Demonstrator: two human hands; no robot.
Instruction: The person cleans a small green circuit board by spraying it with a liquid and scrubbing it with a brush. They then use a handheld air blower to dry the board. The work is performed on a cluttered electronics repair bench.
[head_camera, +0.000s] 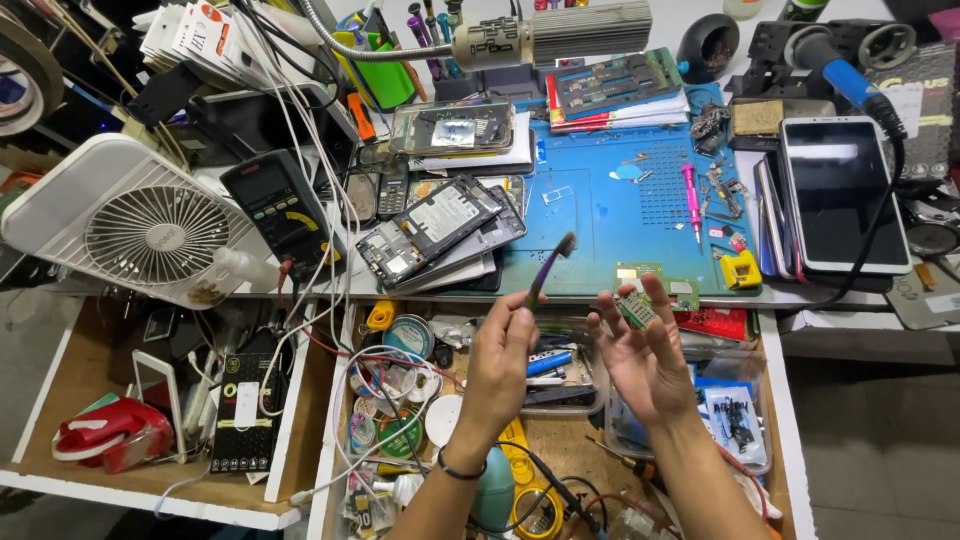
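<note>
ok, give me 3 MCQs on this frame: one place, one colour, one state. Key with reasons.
1. Where is the fan?
A. left of the blue mat
B. right of the mat
C. inside a drawer

2. What colour is the screwdriver lying on the mat?
A. black
B. pink
C. white

3. What is the left hand doing?
A. resting flat
B. holding a brush
C. gripping a cable

Answers:
1 A: the white fan sits at the bench's left edge, well left of the mat.
2 B: its handle is pink against the blue mat.
3 B: the fingers pinch the brush by its handle, bristles up, while the right hand holds a small green board.
</note>
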